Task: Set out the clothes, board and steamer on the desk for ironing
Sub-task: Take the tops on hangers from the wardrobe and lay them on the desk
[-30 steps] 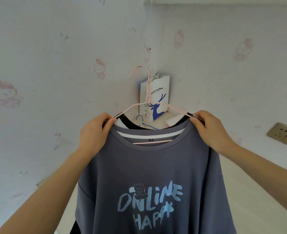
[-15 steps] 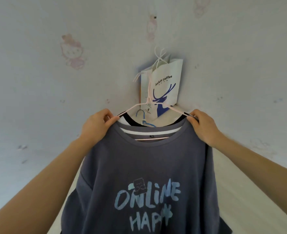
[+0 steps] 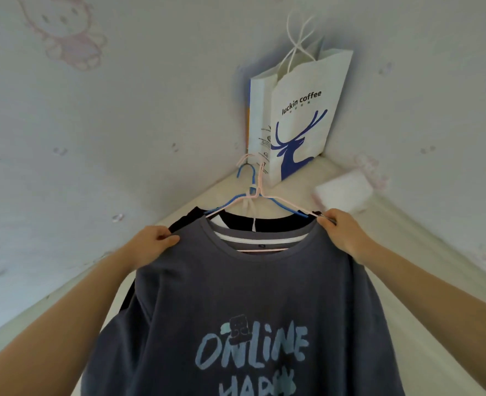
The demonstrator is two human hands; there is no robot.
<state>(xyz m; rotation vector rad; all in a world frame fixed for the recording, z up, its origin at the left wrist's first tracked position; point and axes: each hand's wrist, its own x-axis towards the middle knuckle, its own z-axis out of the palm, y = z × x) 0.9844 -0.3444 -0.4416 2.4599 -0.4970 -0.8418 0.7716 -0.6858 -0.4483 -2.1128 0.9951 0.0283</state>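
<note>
Both hands are clamped on the grey shirt's [image 3: 253, 295] shoulders, left hand [image 3: 153, 242] and right hand [image 3: 341, 232] well apart, the hangers [image 3: 254, 195] spanning crosswise between them above the tabletop [image 3: 301, 178].

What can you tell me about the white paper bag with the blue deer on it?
The paper bag is white and stiff-looking, with a blue deer and the words "luckin coffee" printed in black on its front. Thin white cord handles stick up from its open top. Small print runs down its narrow side. It stands tilted in the corner where the two walls meet, its base on the pale desk, behind the hanger hooks.
</note>
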